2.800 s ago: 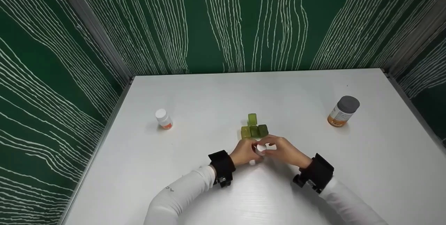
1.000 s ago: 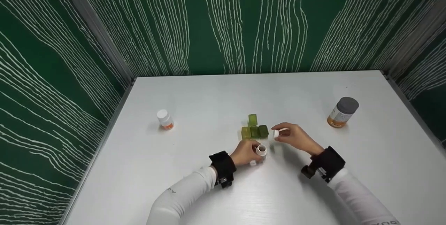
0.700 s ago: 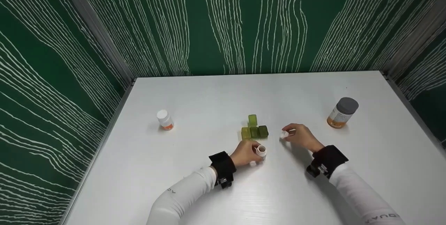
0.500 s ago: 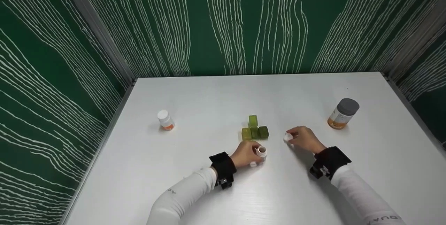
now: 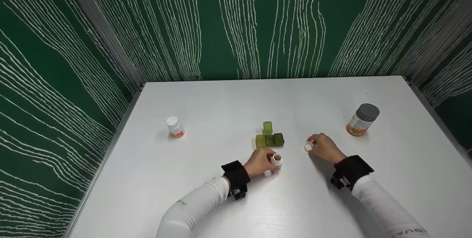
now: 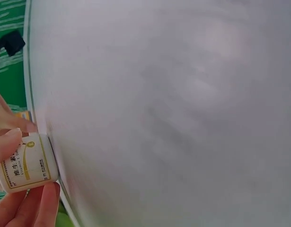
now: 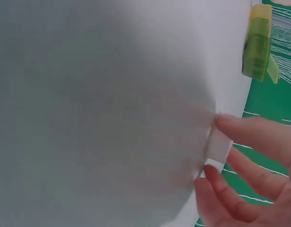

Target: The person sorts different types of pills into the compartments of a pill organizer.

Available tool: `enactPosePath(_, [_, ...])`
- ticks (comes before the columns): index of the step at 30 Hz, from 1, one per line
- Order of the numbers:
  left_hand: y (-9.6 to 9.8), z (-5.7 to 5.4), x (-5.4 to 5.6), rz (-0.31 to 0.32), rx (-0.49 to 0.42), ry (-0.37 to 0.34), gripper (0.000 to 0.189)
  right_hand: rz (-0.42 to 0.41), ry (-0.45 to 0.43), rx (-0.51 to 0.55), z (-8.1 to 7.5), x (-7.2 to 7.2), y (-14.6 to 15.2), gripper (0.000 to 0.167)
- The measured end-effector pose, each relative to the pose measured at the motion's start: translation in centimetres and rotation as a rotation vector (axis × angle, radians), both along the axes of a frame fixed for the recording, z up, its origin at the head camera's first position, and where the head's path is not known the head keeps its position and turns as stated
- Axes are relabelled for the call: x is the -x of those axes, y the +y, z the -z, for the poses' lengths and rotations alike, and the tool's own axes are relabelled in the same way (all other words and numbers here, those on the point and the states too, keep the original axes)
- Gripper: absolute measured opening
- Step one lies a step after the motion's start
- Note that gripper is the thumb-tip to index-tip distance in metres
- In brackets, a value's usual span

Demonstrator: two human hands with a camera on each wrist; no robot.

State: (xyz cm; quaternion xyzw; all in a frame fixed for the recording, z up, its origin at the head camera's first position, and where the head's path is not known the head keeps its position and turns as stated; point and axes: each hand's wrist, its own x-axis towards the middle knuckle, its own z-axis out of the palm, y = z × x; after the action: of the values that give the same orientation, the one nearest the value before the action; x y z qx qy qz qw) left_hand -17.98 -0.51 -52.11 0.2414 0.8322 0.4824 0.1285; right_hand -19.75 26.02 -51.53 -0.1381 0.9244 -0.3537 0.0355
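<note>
My left hand (image 5: pixel 259 162) grips a small white pill bottle (image 6: pixel 29 163), which stands upright on the table. Its mouth is uncovered in the head view, and its label reads Vitamin E in the left wrist view. To the right, my right hand (image 5: pixel 324 147) pinches the white bottle cap (image 5: pixel 309 146) between thumb and fingers, low at the tabletop. The cap's round face is turned up toward the head camera. From the right wrist, the cap (image 7: pixel 218 147) is partly hidden by the fingers.
Several green translucent cubes (image 5: pixel 269 140) sit just beyond the left hand. Another white bottle (image 5: pixel 174 126) with an orange label and a white cap stands at left. A larger jar (image 5: pixel 363 119) with a dark grey lid stands at right. Green walls border the white table (image 5: pixel 221 109).
The cap has come off the pill bottle. My right hand has carried it right, away from the bottle, and down to the tabletop. My left hand has stayed in place on the bottle.
</note>
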Motion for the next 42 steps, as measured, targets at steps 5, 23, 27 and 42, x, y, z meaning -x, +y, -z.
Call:
enactPosePath(5, [0.0, -0.4, 0.1, 0.015, 0.014, 0.044, 0.026, -0.036, 0.041, 0.029, -0.8, -0.7, -1.1, 0.057])
enactPosePath(23, [1.4, -4.6, 0.3, -0.187, -0.204, 0.019, 0.027, -0.087, 0.117, 0.400, -1.8, -2.9, -6.3, 0.037])
enactPosePath(27, [1.1, -4.8, 0.7, -0.180, -0.191, -0.011, 0.026, -0.045, 0.126, 0.412, -2.0, -2.9, -6.8, 0.036])
enactPosePath(42, [-1.7, -3.3, 4.7, -0.067, 0.375, 0.241, 0.025, -0.019, 0.056, 0.303, -1.6, 0.1, -6.4, 0.040])
